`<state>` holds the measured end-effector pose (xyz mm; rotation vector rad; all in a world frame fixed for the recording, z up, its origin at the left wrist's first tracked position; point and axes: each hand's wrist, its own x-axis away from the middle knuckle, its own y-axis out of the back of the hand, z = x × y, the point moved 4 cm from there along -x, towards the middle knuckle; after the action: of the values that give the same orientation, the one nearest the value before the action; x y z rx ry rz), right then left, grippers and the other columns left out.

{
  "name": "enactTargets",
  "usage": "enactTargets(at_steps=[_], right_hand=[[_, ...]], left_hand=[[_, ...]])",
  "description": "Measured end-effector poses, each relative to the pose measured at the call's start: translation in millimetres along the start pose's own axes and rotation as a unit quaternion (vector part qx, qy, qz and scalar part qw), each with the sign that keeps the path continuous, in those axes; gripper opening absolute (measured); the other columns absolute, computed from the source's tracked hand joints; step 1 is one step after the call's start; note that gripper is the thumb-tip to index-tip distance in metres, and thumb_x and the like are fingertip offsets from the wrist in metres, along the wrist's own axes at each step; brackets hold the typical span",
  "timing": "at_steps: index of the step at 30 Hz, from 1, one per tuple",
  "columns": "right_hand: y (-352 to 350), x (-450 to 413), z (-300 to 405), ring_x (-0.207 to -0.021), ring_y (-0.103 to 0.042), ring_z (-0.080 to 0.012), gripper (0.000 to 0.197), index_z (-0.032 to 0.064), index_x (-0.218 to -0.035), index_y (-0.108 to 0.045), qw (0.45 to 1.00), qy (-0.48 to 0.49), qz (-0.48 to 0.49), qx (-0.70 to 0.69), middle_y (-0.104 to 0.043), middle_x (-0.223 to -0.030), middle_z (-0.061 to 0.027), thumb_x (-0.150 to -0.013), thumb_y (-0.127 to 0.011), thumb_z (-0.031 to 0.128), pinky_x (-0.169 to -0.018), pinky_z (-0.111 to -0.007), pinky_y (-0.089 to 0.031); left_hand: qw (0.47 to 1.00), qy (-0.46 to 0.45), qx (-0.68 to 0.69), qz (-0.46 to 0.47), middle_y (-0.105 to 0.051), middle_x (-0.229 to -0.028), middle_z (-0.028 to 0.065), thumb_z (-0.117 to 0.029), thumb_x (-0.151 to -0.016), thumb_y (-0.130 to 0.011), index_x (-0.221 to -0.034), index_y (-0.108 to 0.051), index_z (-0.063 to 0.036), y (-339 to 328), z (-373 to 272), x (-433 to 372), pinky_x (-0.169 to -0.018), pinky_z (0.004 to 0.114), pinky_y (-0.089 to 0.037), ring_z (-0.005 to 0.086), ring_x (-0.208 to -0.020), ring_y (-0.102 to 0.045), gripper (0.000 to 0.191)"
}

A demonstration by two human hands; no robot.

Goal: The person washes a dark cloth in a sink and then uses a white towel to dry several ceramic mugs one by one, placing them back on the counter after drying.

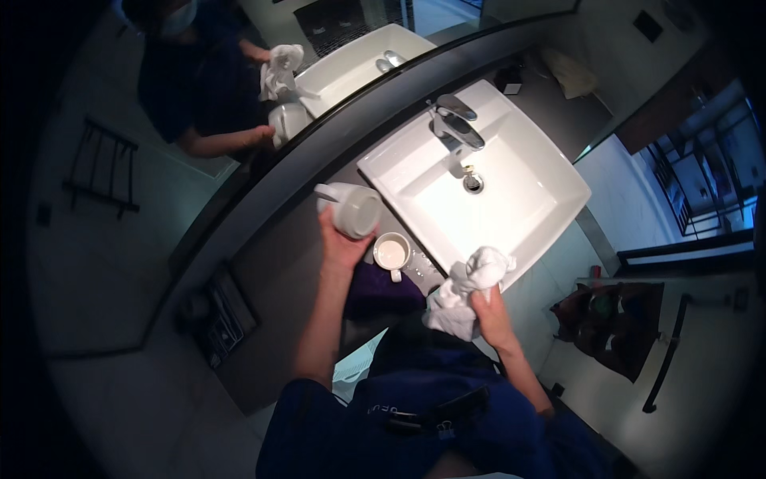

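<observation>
My left hand (344, 248) grips a white ceramic mug (344, 203) above the counter, left of the sink. The mug is tipped, its handle points up and left, and a round end that looks like its base faces me. Bunched in my right hand (494, 317) is a white cloth (458, 299), over the near edge of the white washbasin (520, 197). A second white cup (392, 251) stands upright on the counter between my hands, handle towards me. Beside it lies a dark purple cloth (380, 290).
A chrome tap (458, 126) rises at the basin's back, above the drain (473, 184). Water drops wet the grey counter (269, 305) near the cup. A wide mirror (221, 78) runs behind. A dark framed tray (224, 317) sits left; a pale cloth or bag (568, 73) lies far right.
</observation>
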<state>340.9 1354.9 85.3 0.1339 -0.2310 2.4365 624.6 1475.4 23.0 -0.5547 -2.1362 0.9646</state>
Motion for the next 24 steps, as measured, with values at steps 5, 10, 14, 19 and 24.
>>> enactTargets(at_steps=[5,10,14,19,24], right_hand=[[-23,-58,53,-0.108,-0.048,-0.0403,0.044,-0.0010,-0.116,-0.054,0.889,0.311,-0.010,0.336,-0.051,-0.116,-0.0219,-0.083,-0.053,0.028,-0.098,-0.043,-0.035],[4,-86,52,-0.115,-0.048,-0.0343,0.038,-0.0068,-0.120,-0.051,0.990,0.115,-0.082,-0.022,-0.052,-0.121,-0.0223,-0.090,-0.051,0.016,-0.099,-0.039,-0.036],[5,-76,78,-0.109,-0.050,-0.0285,0.039,-0.0053,-0.120,-0.050,0.955,0.205,-0.057,0.207,-0.053,-0.118,-0.0181,-0.084,-0.056,0.009,-0.095,-0.036,-0.038],[20,-100,103,-0.097,-0.054,-0.0309,0.030,-0.0012,-0.109,-0.055,0.948,0.258,-0.051,0.180,-0.056,-0.102,-0.0168,-0.082,-0.060,0.011,-0.085,-0.038,-0.043],[16,-108,107,-0.090,-0.061,-0.0290,0.030,-0.0004,-0.107,-0.058,0.958,0.177,-0.056,0.217,-0.061,-0.097,-0.0173,-0.082,-0.063,0.016,-0.079,-0.037,-0.046]], left_hand=[[0.979,0.091,-0.075,0.169,-0.050,-0.131,0.0116,-0.040,-0.080,-0.064,-0.137,-0.035,-0.0038,-87,110,70,-0.102,0.039,-0.041,0.0244,-0.120,-0.050,0.074],[0.980,0.090,-0.071,0.160,-0.055,-0.116,0.0115,-0.029,-0.084,-0.063,-0.131,-0.040,0.0001,-125,116,48,-0.090,0.035,-0.047,0.0197,-0.103,-0.057,0.060],[0.939,-0.122,-0.274,0.168,-0.052,-0.114,0.0137,-0.015,-0.076,-0.071,-0.125,-0.038,0.0030,-150,92,40,-0.090,0.032,-0.045,0.0199,-0.103,-0.054,0.062],[0.885,-0.211,-0.398,0.117,-0.055,-0.110,0.0156,-0.021,-0.070,-0.077,-0.122,-0.039,0.0034,-155,88,33,-0.087,0.033,-0.047,0.0208,-0.099,-0.057,0.069],[0.868,-0.283,-0.389,0.122,-0.059,-0.108,0.0144,-0.024,-0.065,-0.079,-0.119,-0.040,0.0023,-151,93,45,-0.083,0.035,-0.049,0.0229,-0.095,-0.060,0.072]])
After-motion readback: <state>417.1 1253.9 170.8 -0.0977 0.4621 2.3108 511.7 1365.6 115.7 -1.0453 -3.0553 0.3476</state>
